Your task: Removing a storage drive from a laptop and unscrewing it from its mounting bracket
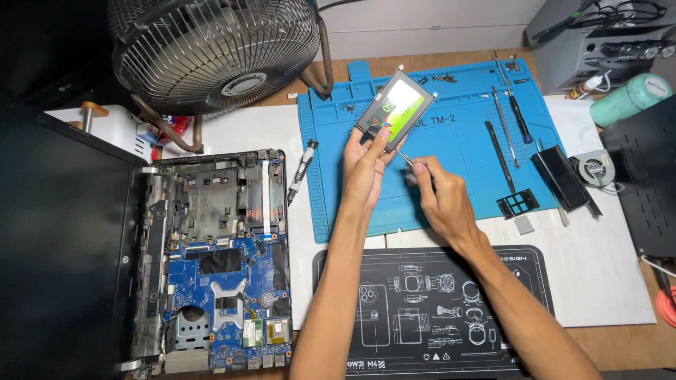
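Near the middle of the frame, slightly above centre, the left hand (366,172) rises from a bare forearm that enters at the bottom edge and runs almost straight up; its fingers are curled and its thumb and fingertips pinch the lower edge of a solid-state drive in a metal bracket (394,107), holding it tilted above the blue repair mat (465,134). The drive's label, green and white with glare on it, faces the camera. Just to the right, the right hand (442,200) comes in on a forearm slanting up from the lower right corner; its fingers are closed together around a small screwdriver (405,159), whose thin tip points up-left and meets the drive's lower right edge. The two hands sit close, nearly touching. At lower left lies an opened laptop chassis (211,260) with its blue motherboard exposed and the dark lid folded out to the left. A black printed work mat (429,309) lies under the forearms at bottom centre. A wire-caged fan (218,49) stands at upper left. Several slim tools (501,151) rest on the right part of the blue mat, and a small cooling fan (593,167) lies farther right.
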